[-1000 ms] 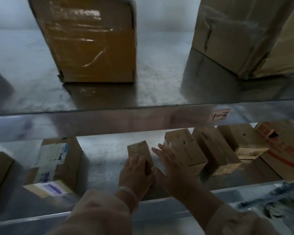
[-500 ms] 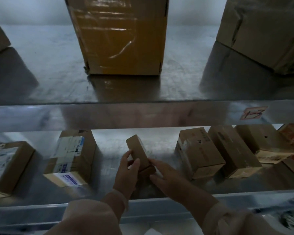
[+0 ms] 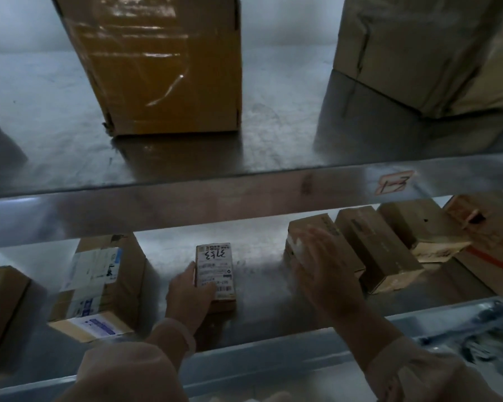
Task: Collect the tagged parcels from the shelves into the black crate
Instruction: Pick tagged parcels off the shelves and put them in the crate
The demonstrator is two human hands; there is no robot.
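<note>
So the small parcel (image 3: 215,274) that was tipped up on edge half a second ago now lies flat on the lower shelf (image 3: 262,256), label up, with the left hand (image 3: 188,294) clamped on its left side. The right hand (image 3: 321,268) has let go and hovers open, blurred, over the next box (image 3: 325,250). Bare shelf on both sides of the parcel; front lip near.

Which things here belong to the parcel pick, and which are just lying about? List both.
In the job:
- small labelled parcel, held by the left hand
- right hand, open, reaching to the row of small boxes

Lying about:
- large taped carton on the upper shelf
- shelf tag
</note>
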